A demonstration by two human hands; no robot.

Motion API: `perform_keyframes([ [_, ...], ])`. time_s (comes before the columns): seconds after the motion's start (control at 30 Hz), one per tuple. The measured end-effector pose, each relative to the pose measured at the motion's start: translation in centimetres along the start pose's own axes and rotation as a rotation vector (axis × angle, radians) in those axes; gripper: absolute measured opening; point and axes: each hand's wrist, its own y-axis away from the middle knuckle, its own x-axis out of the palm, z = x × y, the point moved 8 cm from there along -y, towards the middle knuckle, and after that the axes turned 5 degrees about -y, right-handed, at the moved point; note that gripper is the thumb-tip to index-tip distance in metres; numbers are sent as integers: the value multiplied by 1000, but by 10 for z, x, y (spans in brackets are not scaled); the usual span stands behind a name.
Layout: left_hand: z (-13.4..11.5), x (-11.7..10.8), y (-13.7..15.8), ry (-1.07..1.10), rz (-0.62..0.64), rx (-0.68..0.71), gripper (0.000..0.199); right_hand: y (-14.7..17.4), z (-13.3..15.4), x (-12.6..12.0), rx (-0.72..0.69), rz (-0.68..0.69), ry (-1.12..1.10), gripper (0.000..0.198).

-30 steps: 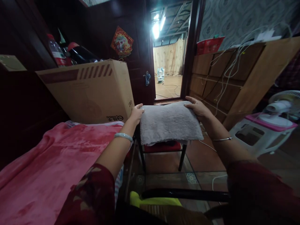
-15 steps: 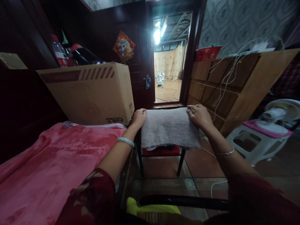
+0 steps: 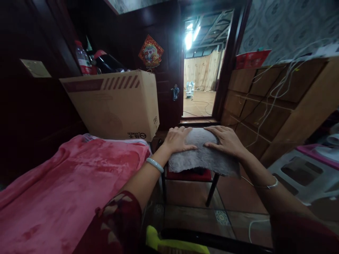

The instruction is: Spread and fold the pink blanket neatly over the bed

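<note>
Dark red sleeves point(image 3: 129, 213) (left one pale-patterned); smooth pale left bangle point(image 3: 155, 164); thin silvery right bangle point(image 3: 273, 185).

Both forearms point(image 3: 145, 180) reach forward and converge, the left hand point(image 3: 178, 140) and right hand point(image 3: 227, 141) lying palm down, slightly apart, fingers point(image 3: 185, 132) extended ahead and thumbs point(image 3: 190, 147) spread inward, pointing toward each other.

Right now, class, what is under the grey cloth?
Below the near edge of the grey cloth, part of a red seat and something dark show; anything deeper beneath is covered.
</note>
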Motion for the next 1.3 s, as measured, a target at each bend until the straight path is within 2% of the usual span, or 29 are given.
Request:
perform_keyframes([
  [0.2, -2, 0, 4, -26, 54, 8, 90, 0, 1, 2, 1, -5, 10, 69],
  [0.33, 0, -2, 39, -42, 20, -11, 84, 1, -4, 7, 5, 3, 23, 74],
  [0.47, 15, 2, 121, -12, 64, -96, 81, 3, -13, 13, 4, -19, 32, 77],
  [0.57, 42, -5, 209, 32, 120, -261, 80, 5, -8, 13, -24, -64, 34, 73],
  [0.63, 64, -13, 276, 30, 173, -421, 77, 6, 12, 7, -81, -125, 25, 65],
  [0.7, 86, -23, 350, 6, 248, -599, 73, 7, 50, 1, -170, -206, -15, 59],
  [0.8, 107, -41, 462, -81, 332, -846, 71, 11, 135, 6, -325, -236, -182, 50],
  [0.87, 107, -55, 533, -154, 358, -978, 67, 12, 202, 29, -416, -148, -335, 40],
  [0.93, 96, -69, 602, -223, 421, -1151, 67, 14, 272, 64, -530, -10, -488, 35],
  [1.03, 57, -95, 686, -290, 477, -1330, 68, 21, 373, 127, -737, 225, -658, 34],
  [1.13, 2, -120, 752, -331, 474, -1481, 67, 28, 460, 189, -834, 441, -739, 43],
  [1.23, -50, -134, 810, -396, 415, -1653, 68, 37, 532, 238, -873, 594, -697, 56],
  [1.3, -78, -131, 841, -438, 374, -1732, 71, 43, 566, 261, -879, 651, -655, 62],
])
